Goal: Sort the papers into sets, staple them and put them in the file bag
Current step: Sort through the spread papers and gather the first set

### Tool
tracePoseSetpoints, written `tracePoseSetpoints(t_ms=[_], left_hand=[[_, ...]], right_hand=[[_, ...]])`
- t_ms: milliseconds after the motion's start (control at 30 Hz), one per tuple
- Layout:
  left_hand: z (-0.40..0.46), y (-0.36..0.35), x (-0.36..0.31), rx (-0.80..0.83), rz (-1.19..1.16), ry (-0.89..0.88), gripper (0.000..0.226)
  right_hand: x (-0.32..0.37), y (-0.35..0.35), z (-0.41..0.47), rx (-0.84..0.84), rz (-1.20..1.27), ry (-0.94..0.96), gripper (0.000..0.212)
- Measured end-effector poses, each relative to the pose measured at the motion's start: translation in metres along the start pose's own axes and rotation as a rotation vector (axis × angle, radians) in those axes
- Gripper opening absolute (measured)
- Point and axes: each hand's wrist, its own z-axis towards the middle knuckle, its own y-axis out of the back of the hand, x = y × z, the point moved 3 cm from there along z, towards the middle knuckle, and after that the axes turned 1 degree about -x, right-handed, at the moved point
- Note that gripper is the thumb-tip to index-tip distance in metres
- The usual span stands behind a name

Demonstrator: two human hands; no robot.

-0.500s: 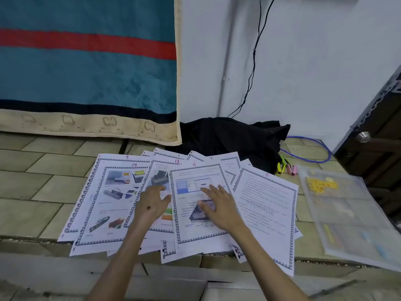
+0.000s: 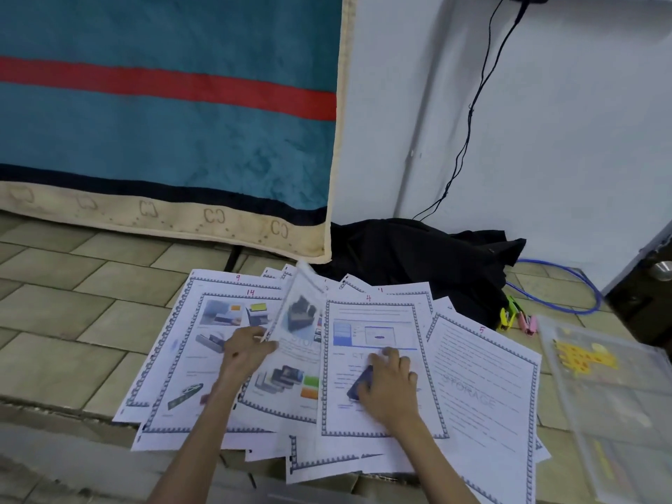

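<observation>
Left hand [image 2: 244,352] grips a lifted, curling sheet [image 2: 299,314] by its edge; right hand [image 2: 390,384] rests flat, unclenched, on page 4 [image 2: 374,321] among papers fanned across the floor [image 2: 54,303].

A teal blanket [image 2: 163,140] with a red stripe [image 2: 163,83] and a beige border hangs well beyond the hands, its lower edge meeting the tiled floor [image 2: 54,285]. Beyond the hands and to their right, black cloth [image 2: 418,256] lies crumpled against the white wall [image 2: 545,121]. A black cable [image 2: 472,114] runs down that wall. Farther right, a blue cable [image 2: 567,285] loops on the floor near a dark door [image 2: 643,303].
</observation>
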Motion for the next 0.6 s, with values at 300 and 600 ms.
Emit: tracePoseSetpoints(t_ms=[300, 600], left_hand=[[-0.041, -0.042, -0.048, 0.689, -0.026, -0.343, 0.044], [0.079, 0.062, 0.062, -0.217, 0.288, 0.253, 0.076]], right_hand=[[0.043, 0.045, 0.035, 0.241, 0.752, -0.243, 0.047], [0.032, 0.041, 0.029, 0.304, 0.835, -0.338, 0.02]])
